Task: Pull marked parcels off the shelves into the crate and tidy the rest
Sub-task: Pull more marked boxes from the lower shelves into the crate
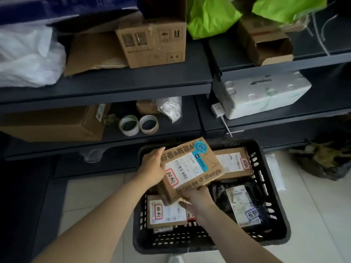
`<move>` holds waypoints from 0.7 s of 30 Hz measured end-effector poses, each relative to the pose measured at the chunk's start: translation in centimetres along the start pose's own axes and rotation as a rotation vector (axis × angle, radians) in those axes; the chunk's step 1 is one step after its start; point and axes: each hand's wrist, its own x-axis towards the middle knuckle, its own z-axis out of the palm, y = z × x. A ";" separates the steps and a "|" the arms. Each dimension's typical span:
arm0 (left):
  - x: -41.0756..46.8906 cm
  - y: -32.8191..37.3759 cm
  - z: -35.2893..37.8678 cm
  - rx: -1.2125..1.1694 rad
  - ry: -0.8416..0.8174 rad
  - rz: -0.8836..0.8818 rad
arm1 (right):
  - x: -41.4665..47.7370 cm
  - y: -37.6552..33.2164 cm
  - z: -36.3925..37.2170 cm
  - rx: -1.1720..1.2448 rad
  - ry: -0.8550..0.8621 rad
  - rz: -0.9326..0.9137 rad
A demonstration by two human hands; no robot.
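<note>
A brown cardboard parcel point(191, 164) with a white label, a blue strip and a red stamp hangs tilted over the black crate point(273, 221). My left hand point(152, 166) grips its left edge and my right hand point(197, 200) holds its near lower edge. Inside the crate lie a red-stamped brown box point(233, 162) at the back, another red-stamped box point(165, 211) at the front left, and a black bag parcel point(241, 204) with a blue stamp at the right.
Dark shelves point(114, 86) stand behind the crate. They hold a printed carton point(153, 42), a white bag point(26, 57), green bags point(210, 16), a foam box point(266, 93), two tape rolls point(138, 125) and a long carton point(51, 124). A dark bundle point(322, 160) lies on the tiled floor at right.
</note>
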 end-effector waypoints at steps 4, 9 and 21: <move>2.1 -2.0 -0.2 -0.017 0.051 0.045 | 1.4 0.7 3.0 0.089 -0.108 0.056; 2.8 -4.7 -0.2 -0.026 0.109 0.035 | 3.2 0.6 3.1 0.182 -0.145 0.141; 0.0 -7.5 1.2 0.000 0.045 -0.063 | 4.8 -2.0 -0.6 -0.529 0.224 -0.154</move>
